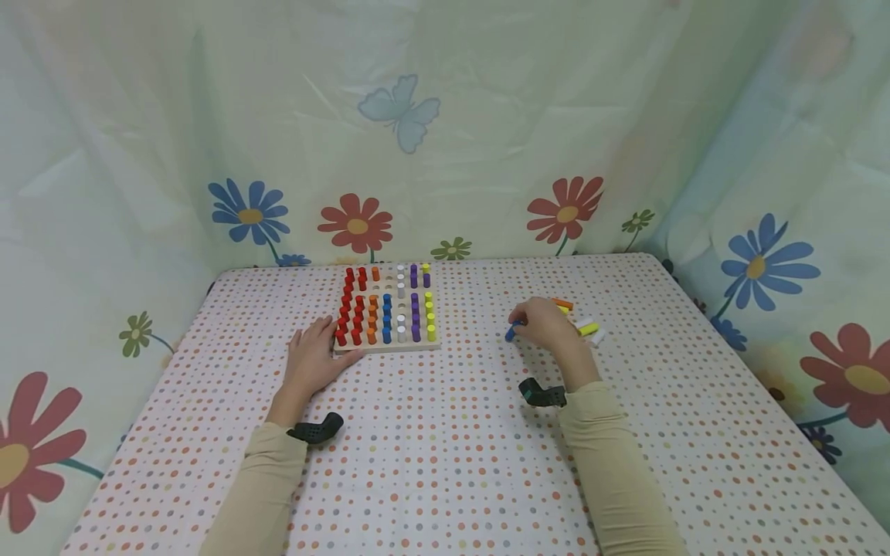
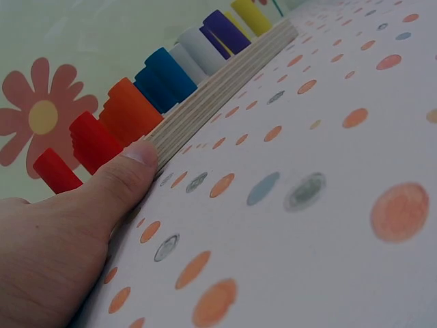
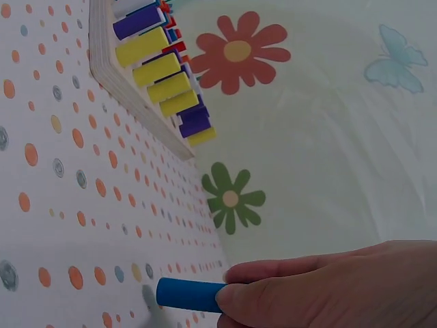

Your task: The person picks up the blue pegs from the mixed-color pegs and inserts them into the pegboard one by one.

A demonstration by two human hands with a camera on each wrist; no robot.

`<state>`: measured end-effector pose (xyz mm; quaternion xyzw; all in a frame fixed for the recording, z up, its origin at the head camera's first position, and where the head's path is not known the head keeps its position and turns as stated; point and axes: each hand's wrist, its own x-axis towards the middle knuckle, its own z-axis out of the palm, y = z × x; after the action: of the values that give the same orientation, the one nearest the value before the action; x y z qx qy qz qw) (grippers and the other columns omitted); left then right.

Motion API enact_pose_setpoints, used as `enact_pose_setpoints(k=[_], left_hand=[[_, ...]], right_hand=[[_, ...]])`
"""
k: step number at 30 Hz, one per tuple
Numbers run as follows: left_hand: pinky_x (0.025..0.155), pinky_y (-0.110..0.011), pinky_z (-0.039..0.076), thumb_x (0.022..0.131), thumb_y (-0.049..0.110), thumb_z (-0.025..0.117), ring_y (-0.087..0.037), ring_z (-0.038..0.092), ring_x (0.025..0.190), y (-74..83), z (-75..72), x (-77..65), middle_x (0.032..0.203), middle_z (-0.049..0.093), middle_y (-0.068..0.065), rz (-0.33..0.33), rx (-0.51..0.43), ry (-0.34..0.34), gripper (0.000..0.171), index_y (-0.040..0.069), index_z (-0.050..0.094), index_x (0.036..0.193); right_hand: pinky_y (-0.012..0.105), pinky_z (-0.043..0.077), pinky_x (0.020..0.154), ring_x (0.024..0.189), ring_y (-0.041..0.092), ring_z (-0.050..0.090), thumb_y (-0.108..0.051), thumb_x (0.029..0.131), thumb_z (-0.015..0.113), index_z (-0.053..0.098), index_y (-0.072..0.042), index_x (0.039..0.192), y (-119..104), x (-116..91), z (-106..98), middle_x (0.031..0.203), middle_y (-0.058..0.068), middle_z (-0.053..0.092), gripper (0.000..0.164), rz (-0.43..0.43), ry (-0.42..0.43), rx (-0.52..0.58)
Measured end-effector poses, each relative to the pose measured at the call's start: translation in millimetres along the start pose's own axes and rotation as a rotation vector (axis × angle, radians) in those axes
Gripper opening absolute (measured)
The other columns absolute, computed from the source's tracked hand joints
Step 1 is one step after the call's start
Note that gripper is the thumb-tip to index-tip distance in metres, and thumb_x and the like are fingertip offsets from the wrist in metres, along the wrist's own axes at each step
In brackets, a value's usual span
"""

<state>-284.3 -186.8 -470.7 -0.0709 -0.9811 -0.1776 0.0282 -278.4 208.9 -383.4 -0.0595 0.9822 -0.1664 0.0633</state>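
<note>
My right hand pinches a blue peg between thumb and fingertips, just above the table to the right of the pegboard. The peg's free end points left in the head view. At the wooden pegboard, my left hand rests on the near left corner. Its thumb lies against the front edge, and the fingers reach along the left side. Columns of red, orange, blue, white, purple and yellow pegs stand upright in the board, with some bare holes towards the back.
Loose pegs lie beside and behind my right hand, among them an orange peg, a yellow peg and a white peg. A dotted cloth covers the table. A flowered curtain hangs behind it and at both sides.
</note>
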Motion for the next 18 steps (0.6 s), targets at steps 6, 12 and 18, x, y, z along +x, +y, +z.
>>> enact_pose_setpoints(k=[6, 12, 18], left_hand=[[0.114, -0.061, 0.012, 0.077, 0.077, 0.051, -0.036, 0.026, 0.141, -1.9, 1.8, 0.9, 0.153, 0.030, -0.017, 0.002, 0.003, 0.002, 0.103, 0.003, 0.035, 0.146], [0.114, -0.061, 0.013, 0.077, 0.079, 0.048, -0.036, 0.027, 0.142, -2.2, 3.9, 2.2, 0.153, 0.030, -0.016, 0.005, 0.022, 0.000, 0.103, 0.003, 0.034, 0.147], [0.115, -0.060, 0.012, 0.078, 0.077, 0.050, -0.035, 0.023, 0.143, -1.8, 1.5, 1.9, 0.154, 0.029, -0.016, -0.001, 0.005, -0.009, 0.102, 0.004, 0.034, 0.147]], right_hand=[[0.038, 0.052, 0.081, 0.094, 0.025, 0.062, -0.009, 0.091, 0.062, 0.069, -0.003, 0.107, -11, 5, 5, 0.104, 0.014, 0.068, 0.019, 0.007, -0.006, 0.002], [0.038, 0.053, 0.083, 0.095, 0.024, 0.062, -0.009, 0.091, 0.061, 0.070, -0.004, 0.109, -20, 9, 10, 0.104, 0.012, 0.069, 0.020, -0.002, -0.002, 0.011], [0.039, 0.053, 0.086, 0.098, 0.025, 0.064, -0.010, 0.092, 0.060, 0.071, -0.004, 0.109, -30, 17, 8, 0.105, 0.011, 0.070, 0.021, -0.034, -0.008, -0.031]])
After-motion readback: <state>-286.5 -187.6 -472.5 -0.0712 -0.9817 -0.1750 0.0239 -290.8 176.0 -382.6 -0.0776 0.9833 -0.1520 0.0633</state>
